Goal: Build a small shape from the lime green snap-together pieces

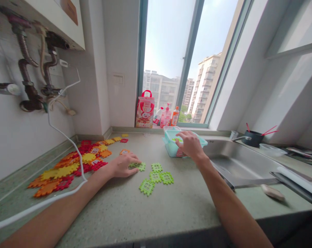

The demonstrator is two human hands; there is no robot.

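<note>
Left hand (pixel 123 165) flat on counter (pixel 150 210), fingers spread over a green tile (pixel 138 166), four more green tiles (pixel 157 176) just right of fingertips, right hand (pixel 190 144) over teal tub (pixel 171 146), fingers loosely curled, grip unclear, sink (pixel 238 160) beside tub, red-orange tiles (pixel 75 163) and white cable (pixel 68 137) at left, bare counter toward near edge.

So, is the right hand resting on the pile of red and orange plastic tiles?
No, the right hand is over the light blue plastic box.
</note>
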